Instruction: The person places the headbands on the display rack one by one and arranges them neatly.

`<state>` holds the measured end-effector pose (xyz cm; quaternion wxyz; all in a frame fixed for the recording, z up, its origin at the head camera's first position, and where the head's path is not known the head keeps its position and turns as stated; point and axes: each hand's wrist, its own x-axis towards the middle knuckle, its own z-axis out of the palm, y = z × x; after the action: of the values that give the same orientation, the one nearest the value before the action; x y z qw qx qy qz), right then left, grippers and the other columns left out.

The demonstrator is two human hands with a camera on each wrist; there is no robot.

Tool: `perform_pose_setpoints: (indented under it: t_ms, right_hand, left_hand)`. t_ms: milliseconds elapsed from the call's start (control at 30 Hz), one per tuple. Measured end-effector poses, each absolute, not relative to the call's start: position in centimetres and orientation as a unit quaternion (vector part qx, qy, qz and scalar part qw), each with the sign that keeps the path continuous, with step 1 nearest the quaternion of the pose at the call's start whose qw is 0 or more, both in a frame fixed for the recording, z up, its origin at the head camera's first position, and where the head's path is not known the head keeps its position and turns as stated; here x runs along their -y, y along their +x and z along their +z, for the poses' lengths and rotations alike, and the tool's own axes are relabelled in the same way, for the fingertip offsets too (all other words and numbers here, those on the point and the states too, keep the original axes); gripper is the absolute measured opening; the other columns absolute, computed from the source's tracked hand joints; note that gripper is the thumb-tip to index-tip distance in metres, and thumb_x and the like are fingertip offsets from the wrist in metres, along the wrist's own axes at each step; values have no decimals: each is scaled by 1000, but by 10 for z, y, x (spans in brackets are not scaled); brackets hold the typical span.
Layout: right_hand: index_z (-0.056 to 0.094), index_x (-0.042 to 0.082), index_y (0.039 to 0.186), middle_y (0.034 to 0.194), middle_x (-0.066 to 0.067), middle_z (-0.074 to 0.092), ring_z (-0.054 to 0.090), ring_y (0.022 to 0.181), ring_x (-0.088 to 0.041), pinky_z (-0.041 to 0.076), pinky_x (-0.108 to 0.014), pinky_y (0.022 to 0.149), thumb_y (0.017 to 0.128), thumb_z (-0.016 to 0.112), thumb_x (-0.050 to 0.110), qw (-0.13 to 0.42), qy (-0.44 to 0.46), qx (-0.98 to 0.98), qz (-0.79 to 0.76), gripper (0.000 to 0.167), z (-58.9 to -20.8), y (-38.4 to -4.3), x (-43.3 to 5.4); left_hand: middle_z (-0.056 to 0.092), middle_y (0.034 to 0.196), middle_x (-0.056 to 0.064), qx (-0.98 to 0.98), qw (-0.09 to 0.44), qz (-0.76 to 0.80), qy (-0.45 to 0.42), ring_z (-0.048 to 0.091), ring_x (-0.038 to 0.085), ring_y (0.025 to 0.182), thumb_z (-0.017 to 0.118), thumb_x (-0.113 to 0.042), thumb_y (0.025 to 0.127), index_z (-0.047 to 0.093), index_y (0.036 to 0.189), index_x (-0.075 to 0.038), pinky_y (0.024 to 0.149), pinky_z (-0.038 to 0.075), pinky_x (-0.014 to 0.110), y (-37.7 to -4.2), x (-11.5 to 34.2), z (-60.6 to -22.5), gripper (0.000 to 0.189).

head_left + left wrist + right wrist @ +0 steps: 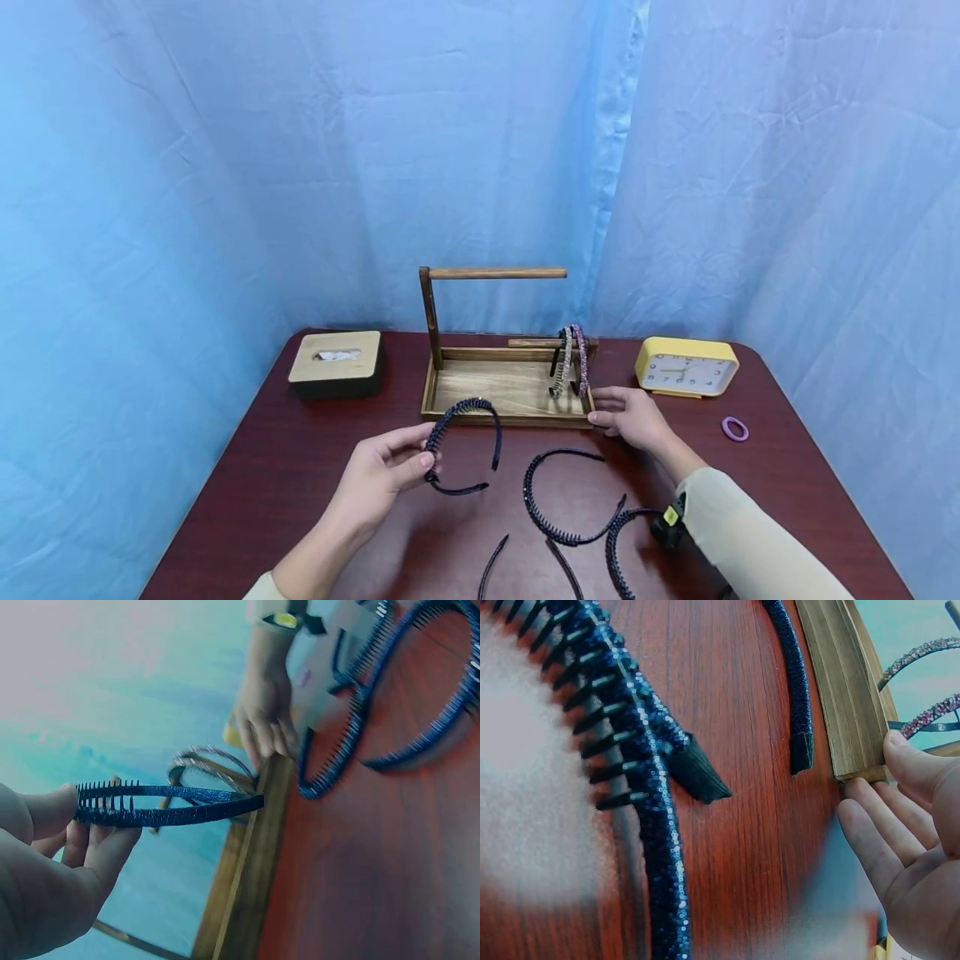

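Observation:
My left hand (pixel 382 471) pinches a dark blue glittery headband (pixel 496 433) with comb teeth, held upright in front of a wooden rack (pixel 510 422) with a tray base. Its loose ends point rightward in the head view. At the rack's front right corner, my right hand (pixel 633 417) touches the wood with fairly straight fingers, the thumb close to the rim. A silver headband (pixel 567 358) and a pinkish-purple headband (pixel 582 358) hang on the rack's lower bar. The upper bar carries nothing.
Dark headbands (pixel 530 500) (pixel 613 554) lie on the table, near my right forearm, and two thin dark ends (pixel 491 567) show at the bottom edge. A tissue box (pixel 336 385) stands left; a yellow clock (pixel 686 343) and a purple ring (pixel 735 429) are right.

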<state>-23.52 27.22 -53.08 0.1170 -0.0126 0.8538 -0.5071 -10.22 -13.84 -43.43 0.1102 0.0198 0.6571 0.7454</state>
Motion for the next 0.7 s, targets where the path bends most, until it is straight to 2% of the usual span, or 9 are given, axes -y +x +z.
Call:
perform_pose_setpoints:
  t_ms: [200, 367, 533, 700]
  right_hand:
    - [55, -2, 145, 140, -30, 59, 73, 102, -30, 63, -41, 77, 96, 74, 12, 118, -14, -854, -507, 54, -532, -235, -272]
    - [55, -3, 144, 139, -30, 59, 73, 102, -32, 63, -42, 77, 96, 74, 11, 119, -16, -852, -509, 54, -531, -235, -271]
    - [56, -2, 144, 139, -29, 60, 74, 101, -31, 63, -42, 77, 96, 74, 10, 117, -13, -854, -506, 53, -530, -235, -272]
    - [56, 0, 144, 139, -28, 60, 74, 102, -29, 63, -41, 76, 96, 74, 12, 114, -9, -856, -504, 53, -530, -234, -271]
  left_hand:
    - [73, 107, 20, -651, 66, 756, 10, 74, 17, 91, 64, 8, 96, 61, 135, 7, 88, 60, 33, -118, 119, -418, 39]
    - [71, 109, 15, -659, 25, 752, -4, 74, 16, 95, 67, 7, 95, 65, 133, 1, 83, 61, 30, -140, 107, -411, 39]
    - [68, 108, 11, -648, -5, 761, -20, 73, 14, 95, 71, 6, 92, 66, 132, -1, 77, 60, 27, -167, 94, -408, 41]
    - [67, 110, 9, -643, -15, 765, -26, 68, 11, 94, 73, 8, 90, 68, 130, -2, 81, 61, 31, -191, 75, -411, 42]
